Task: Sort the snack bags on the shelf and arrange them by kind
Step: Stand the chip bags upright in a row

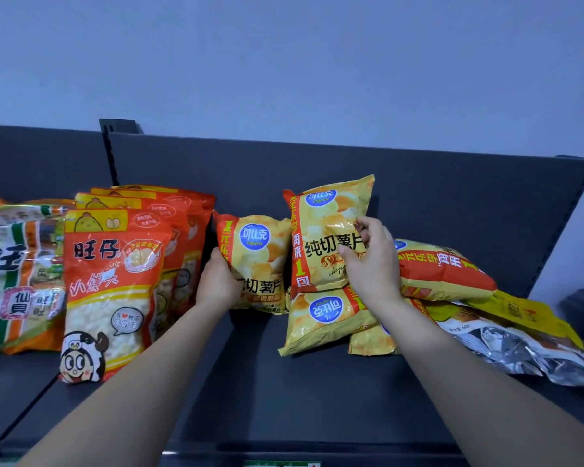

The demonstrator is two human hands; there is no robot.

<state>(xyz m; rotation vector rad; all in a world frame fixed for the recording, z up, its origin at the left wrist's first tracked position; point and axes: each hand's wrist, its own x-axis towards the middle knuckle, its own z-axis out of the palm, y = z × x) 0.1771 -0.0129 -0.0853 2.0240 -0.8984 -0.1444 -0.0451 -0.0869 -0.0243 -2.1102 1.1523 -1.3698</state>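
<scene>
On the dark shelf (pixel 250 382), my left hand (pixel 216 281) grips the left edge of an upright yellow potato chip bag (pixel 260 251). My right hand (pixel 371 261) pinches the right side of a second, taller yellow chip bag (pixel 327 234) that stands beside the first. More yellow chip bags lie flat below and to the right: one upside down (pixel 321 318) and one on its side (pixel 442 271). A row of orange-red Wangzai bun bags (pixel 112 291) stands left of my left hand.
Rice cracker bags (pixel 17 281) with green and orange stripes lie at the far left. A silver foil bag (pixel 520 348) and a yellow bag (pixel 526 315) lie at the far right, under the chip pile. The shelf's dark back panel (pixel 452 183) rises behind.
</scene>
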